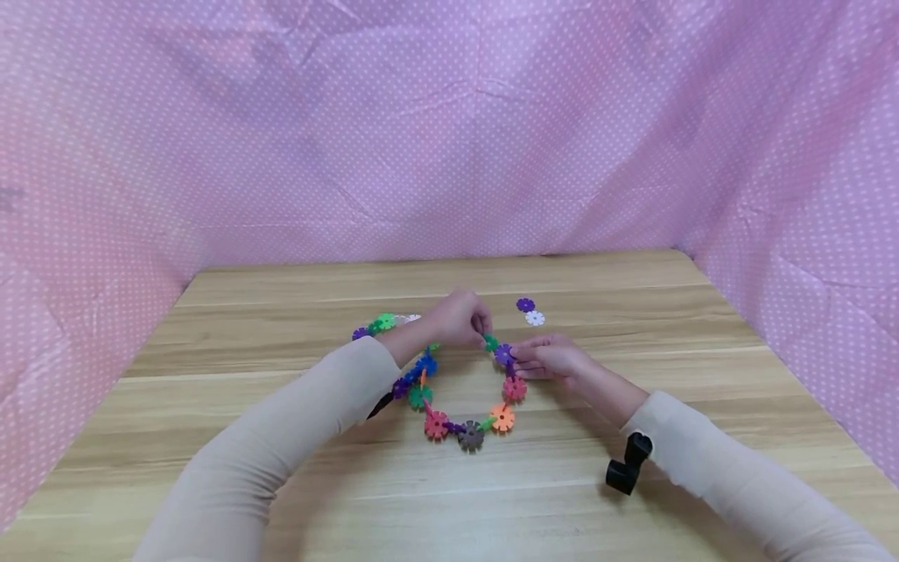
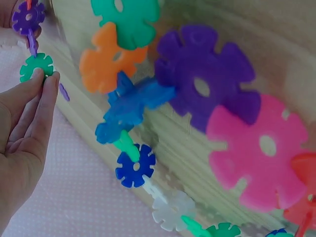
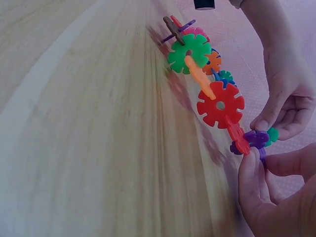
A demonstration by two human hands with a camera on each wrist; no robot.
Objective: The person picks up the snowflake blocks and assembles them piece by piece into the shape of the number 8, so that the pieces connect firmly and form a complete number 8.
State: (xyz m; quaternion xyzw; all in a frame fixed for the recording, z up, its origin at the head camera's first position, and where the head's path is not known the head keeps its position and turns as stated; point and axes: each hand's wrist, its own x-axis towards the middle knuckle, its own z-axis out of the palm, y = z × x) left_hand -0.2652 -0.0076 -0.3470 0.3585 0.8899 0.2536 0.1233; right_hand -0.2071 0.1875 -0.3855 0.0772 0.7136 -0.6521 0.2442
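Note:
A chain of notched, flower-shaped plastic discs in many colours curves over the table between my arms. My left hand (image 1: 460,318) pinches a green disc (image 2: 35,66) at its end between thumb and fingertips. Right beside it, my right hand (image 1: 551,357) grips a purple disc (image 3: 257,138) joined to that green one. From there the chain runs through a red disc (image 1: 515,389), an orange disc (image 1: 502,418) and a brown disc (image 1: 471,436) near the front. Its left side, with a blue disc (image 2: 137,166) and a pink disc (image 2: 259,150), passes partly behind my left forearm.
Two loose discs, one purple (image 1: 525,304) and one white (image 1: 534,318), lie beyond my right hand. The wooden table (image 1: 562,507) meets a pink dotted cloth (image 1: 449,156) at the back and sides. A black camera mount (image 1: 628,464) hangs at my right sleeve.

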